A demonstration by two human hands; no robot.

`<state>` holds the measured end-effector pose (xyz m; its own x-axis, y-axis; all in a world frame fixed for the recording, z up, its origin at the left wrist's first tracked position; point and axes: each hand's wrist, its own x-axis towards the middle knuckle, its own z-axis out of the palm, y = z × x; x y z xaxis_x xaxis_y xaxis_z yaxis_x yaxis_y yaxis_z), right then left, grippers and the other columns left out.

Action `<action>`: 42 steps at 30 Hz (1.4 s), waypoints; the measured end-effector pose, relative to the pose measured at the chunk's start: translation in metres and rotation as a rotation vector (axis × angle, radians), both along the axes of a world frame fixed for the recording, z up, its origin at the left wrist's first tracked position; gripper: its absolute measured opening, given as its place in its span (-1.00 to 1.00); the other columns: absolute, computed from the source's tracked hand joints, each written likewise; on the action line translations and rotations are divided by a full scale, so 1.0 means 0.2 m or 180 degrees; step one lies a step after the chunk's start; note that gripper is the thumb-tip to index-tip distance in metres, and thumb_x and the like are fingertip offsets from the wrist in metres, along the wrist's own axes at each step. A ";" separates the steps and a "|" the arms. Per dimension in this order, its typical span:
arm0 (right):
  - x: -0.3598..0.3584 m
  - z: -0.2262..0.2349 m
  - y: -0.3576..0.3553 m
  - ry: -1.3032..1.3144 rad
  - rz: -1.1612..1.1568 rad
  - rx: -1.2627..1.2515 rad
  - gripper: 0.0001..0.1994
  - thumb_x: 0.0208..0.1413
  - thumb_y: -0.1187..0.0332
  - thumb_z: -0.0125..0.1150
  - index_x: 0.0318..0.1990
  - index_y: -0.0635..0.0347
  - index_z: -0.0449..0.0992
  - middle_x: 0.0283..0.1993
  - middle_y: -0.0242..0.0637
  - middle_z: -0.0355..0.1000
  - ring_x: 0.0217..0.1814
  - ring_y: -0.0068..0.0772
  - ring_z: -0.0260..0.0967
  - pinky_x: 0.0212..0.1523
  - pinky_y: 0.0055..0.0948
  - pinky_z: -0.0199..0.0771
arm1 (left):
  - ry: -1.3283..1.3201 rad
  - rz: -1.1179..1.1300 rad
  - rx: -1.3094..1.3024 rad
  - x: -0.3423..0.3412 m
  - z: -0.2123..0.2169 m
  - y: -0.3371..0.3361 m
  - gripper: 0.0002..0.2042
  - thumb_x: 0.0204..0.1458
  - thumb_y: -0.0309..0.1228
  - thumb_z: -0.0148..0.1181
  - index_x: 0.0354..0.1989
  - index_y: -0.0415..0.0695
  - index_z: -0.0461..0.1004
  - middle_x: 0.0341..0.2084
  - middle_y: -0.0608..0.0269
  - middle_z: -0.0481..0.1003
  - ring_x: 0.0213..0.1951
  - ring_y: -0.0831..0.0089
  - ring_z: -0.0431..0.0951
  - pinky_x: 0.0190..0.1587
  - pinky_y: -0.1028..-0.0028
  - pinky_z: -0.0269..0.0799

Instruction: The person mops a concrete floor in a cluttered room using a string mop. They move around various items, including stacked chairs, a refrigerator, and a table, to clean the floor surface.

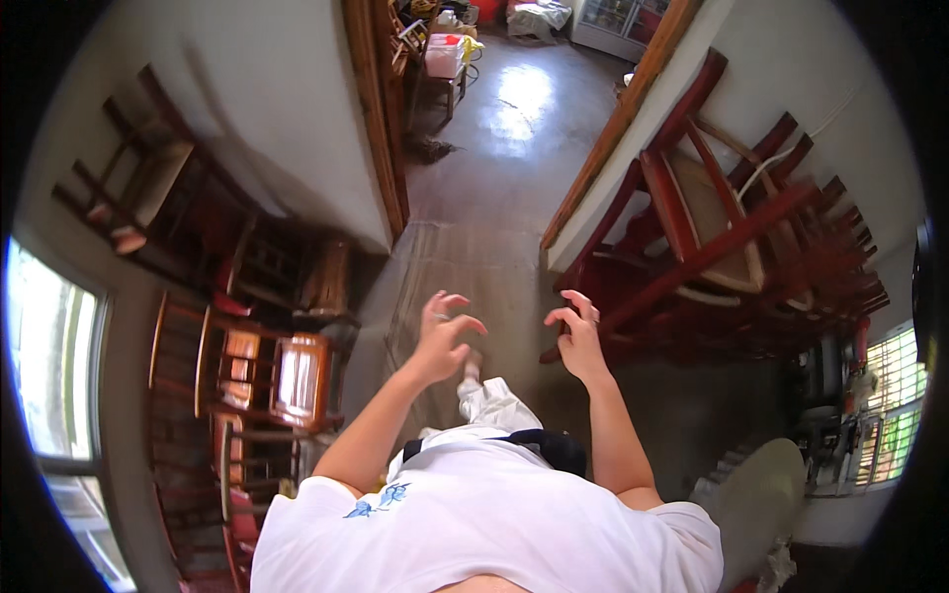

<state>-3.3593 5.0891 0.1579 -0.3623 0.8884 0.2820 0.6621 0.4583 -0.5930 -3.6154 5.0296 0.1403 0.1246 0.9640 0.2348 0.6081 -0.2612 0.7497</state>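
**Trainee:** How should this step be made?

**Instructor:** Begin with the floor (504,183). It runs from near to far through the wooden door frame (379,128). In my judgement, the foot should follow the middle of this strip, square to the opening. On the right, the stack of dark-red wooden chairs (692,267) leans into the margin; allow clearance. On the left, the polished wooden chair (300,381) stands well apart from the line. One bare foot (473,371) shows ahead of the body; weight should settle over it before any turn.

**Trainee:** What is the condition of the hands?

**Instructor:** Both are raised in front of the body. The left hand (438,341) has bent fingers, spread apart, gripping nothing. The right hand (581,341) matches it: fingers loosely curled, nothing between them. Of the two, the right is nearer the chair stack. Keep both inside the width of the door frame.

**Trainee:** Which way does the stack point?

**Instructor:** It lies to the right, against the wall. Its longest bar slopes from near left to far right, and that is its long axis. Several leg ends point far and right. Blur and lens bending may distort these angles.
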 end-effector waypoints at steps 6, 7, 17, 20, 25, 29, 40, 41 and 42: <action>-0.05 -0.18 0.98 0.0222 -0.0256 -0.0587 -0.62 -0.33 0.77 -0.08 -0.30 0.12 0.36 0.00 -0.20 0.11 -0.04 -0.26 0.23 -0.18 -0.44 0.30 | -0.0322 -0.0346 -0.0416 -0.11 -0.15 1.02 -0.64 -0.28 -0.67 -0.02 -0.22 -0.05 0.30 -0.14 0.17 0.20 0.09 0.15 0.17 0.07 0.27 0.09; -0.11 -0.17 1.21 0.0684 -0.0178 -0.0881 -0.63 -0.23 0.71 -0.04 -0.20 0.13 0.27 -0.06 -0.17 0.15 -0.14 -0.28 0.28 -0.26 -0.45 0.32 | -0.0871 -0.0262 -0.0801 -0.16 -0.13 1.18 -0.62 -0.22 -0.67 -0.04 -0.16 -0.07 0.21 -0.18 0.17 0.20 0.01 0.19 0.27 -0.01 0.33 0.19; -0.95 0.03 2.96 -0.0406 0.0817 0.0355 -0.76 -0.20 0.60 0.04 -0.31 0.12 0.27 -0.23 -0.20 0.20 -0.08 -0.13 0.18 0.00 -0.16 0.14 | -0.0644 0.0850 -0.0697 -0.80 -0.34 2.84 -0.60 -0.19 -0.56 0.01 -0.10 -0.11 0.15 -0.18 0.08 0.17 -0.17 0.22 0.33 -0.07 0.32 0.24; -1.05 -0.05 3.39 -0.0833 0.0933 0.0576 -0.81 -0.24 0.62 0.02 -0.44 0.08 0.33 -0.03 -0.22 0.10 0.15 -0.12 -0.02 0.20 0.02 -0.21 | 0.0310 0.0872 -0.0455 -0.91 -0.34 3.29 -0.73 -0.32 -0.49 0.05 -0.35 0.04 0.43 -0.18 0.11 0.19 0.03 0.16 0.07 0.11 0.26 -0.05; -0.98 -0.11 4.18 -0.0190 0.0388 -0.0210 -0.77 -0.20 0.59 0.02 -0.32 0.11 0.29 -0.08 -0.13 0.14 0.03 -0.06 0.16 -0.05 -0.18 0.24 | -0.0288 0.0110 -0.0228 -0.94 -0.31 4.31 -0.73 -0.28 -0.48 0.04 -0.30 -0.05 0.32 -0.30 0.17 0.24 -0.17 0.19 0.34 -0.02 0.24 0.14; -0.92 -0.18 4.73 0.0696 -0.0529 -0.1406 -0.72 0.06 0.44 0.01 -0.18 0.17 0.02 -0.44 -0.29 0.18 -0.49 -0.42 0.24 -0.48 -0.42 0.44 | -0.2002 -0.0620 -0.1357 -0.89 -0.25 4.97 -0.63 -0.06 -0.65 -0.13 -0.16 -0.14 -0.14 -0.43 0.18 0.21 -0.60 0.43 0.45 -0.51 0.51 0.41; -1.22 -0.43 6.66 -0.0125 0.0118 -0.1087 -0.66 0.01 0.39 0.11 -0.24 0.19 0.01 -0.47 -0.27 0.19 -0.54 -0.28 0.28 -0.49 -0.33 0.40 | -0.1060 0.0727 -0.0820 -1.26 -0.43 6.54 -0.47 -0.22 -0.58 0.09 0.00 -0.14 0.07 -0.03 -0.02 0.06 -0.13 0.28 0.35 -0.17 0.39 0.36; -1.34 -0.36 6.82 -0.0226 0.0269 -0.1043 -0.65 -0.01 0.40 0.13 -0.24 0.20 0.02 -0.41 -0.21 0.21 -0.49 -0.19 0.29 -0.45 -0.28 0.39 | -0.0846 0.0852 -0.0652 -1.33 -0.41 6.66 -0.46 -0.25 -0.56 0.11 0.00 -0.12 0.10 -0.02 -0.02 0.06 -0.07 0.24 0.30 -0.11 0.37 0.33; -1.46 -0.31 6.96 -0.0331 0.0447 -0.1052 -0.64 -0.04 0.40 0.15 -0.25 0.21 0.04 -0.35 -0.15 0.24 -0.44 -0.10 0.31 -0.42 -0.22 0.37 | -0.0626 0.1005 -0.0541 -1.38 -0.39 6.76 -0.46 -0.28 -0.55 0.13 -0.01 -0.11 0.13 -0.02 -0.02 0.05 0.00 0.21 0.24 -0.05 0.35 0.29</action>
<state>-3.6514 6.4805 0.0960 -0.4986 0.8650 -0.0565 0.6708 0.3438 -0.6571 -3.8916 6.3815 0.0618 -0.2150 0.9749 0.0585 0.4792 0.0531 0.8761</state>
